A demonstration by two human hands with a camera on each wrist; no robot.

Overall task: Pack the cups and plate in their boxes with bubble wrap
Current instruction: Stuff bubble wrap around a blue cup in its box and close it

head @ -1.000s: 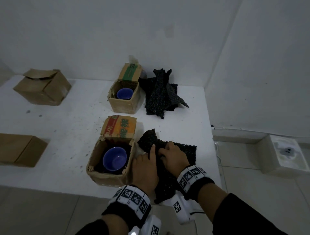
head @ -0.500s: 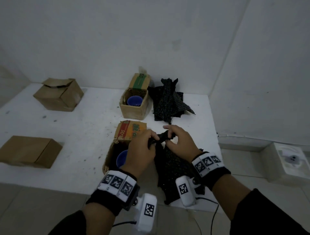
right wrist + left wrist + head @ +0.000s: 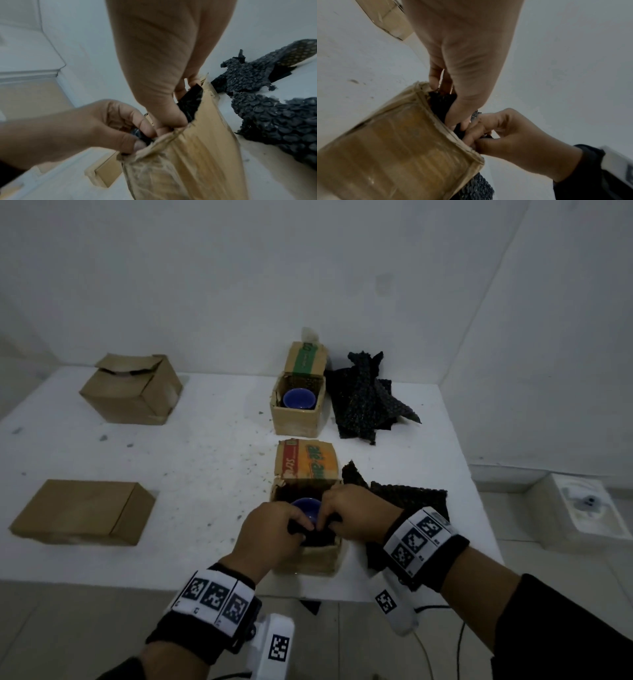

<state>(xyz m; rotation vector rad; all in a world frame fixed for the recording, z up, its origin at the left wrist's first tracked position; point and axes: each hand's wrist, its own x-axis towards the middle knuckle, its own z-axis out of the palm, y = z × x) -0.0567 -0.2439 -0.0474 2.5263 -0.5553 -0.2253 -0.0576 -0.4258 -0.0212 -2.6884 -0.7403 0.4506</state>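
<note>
Both hands at the near box (image 3: 310,556), left hand (image 3: 274,537) and right hand (image 3: 356,517) each pinching a fold of black wrap (image 3: 443,102) down beside the blue cup (image 3: 305,505) inside. Soft, light, springy stuff: likely best gripped by its edges. Cup probably fragile; best pressed gently. More wrap (image 3: 409,498) just right of the box.

Dim, flat light — soft (wide-angle warp)

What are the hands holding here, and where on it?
Both hands pinch a piece of black bubble wrap by its top edge, over the near box, beside the blue cup.
</note>
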